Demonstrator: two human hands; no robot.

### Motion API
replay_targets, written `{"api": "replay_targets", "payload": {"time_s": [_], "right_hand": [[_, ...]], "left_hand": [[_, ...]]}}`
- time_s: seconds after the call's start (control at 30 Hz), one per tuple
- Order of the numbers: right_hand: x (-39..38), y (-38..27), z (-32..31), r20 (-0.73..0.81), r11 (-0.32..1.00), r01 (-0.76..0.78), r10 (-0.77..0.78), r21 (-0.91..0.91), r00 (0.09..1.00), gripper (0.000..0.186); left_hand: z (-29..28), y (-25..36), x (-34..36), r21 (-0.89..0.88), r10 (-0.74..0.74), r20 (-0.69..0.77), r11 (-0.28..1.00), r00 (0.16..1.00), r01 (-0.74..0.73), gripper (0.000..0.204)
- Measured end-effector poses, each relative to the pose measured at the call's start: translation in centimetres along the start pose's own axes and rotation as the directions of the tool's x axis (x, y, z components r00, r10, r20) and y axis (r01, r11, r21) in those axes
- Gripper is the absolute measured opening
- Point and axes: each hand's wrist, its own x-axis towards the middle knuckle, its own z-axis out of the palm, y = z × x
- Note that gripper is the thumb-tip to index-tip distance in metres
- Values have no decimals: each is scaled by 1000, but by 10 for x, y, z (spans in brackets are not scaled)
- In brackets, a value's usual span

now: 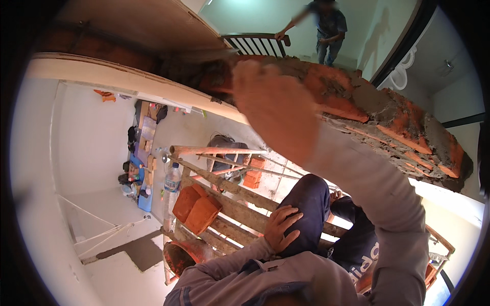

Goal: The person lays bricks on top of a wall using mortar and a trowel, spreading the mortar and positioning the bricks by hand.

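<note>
My right hand point(273, 109) reaches forward over the top of a brick wall point(339, 92), at the end where dark wet mortar point(191, 74) lies. It is smeared by motion, so its fingers and anything in them cannot be made out. My left hand point(280, 229) rests on my bent knee with its fingers spread, holding nothing. Left of that knee, orange bricks point(203, 215) lie on the scaffold planks point(240, 229). Close by stand a clear water bottle point(171, 196) with a blue cap and a mortar-stained orange bucket point(178, 257), partly hidden by my left sleeve.
Beyond the wall a person point(329, 28) stands with one hand on a dark railing point(255, 38). Rusty scaffold rails point(217, 150) run beside the planks. Far below are stacked bricks point(252, 176) and assorted items along the white wall point(87, 137). A wooden panel point(138, 25) hangs over the wall's left end.
</note>
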Motion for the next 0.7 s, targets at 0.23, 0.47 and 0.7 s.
{"api": "replay_targets", "payload": {"time_s": [0.23,0.47,0.7], "right_hand": [[24,-1,-1,40,997,46,-48,65,998,17],[4,19,-30,-22,997,75,-75,-9,997,8],[20,12,-39,128,987,124,-136,98,982,22]], "left_hand": [[-6,-10,1,-32,-9,-19,999,1000,8,48],[-4,-9,-2,-41,-24,-1,999,1000,24,47],[-7,-13,-5,-59,-24,-59,998,998,20,46]]}}
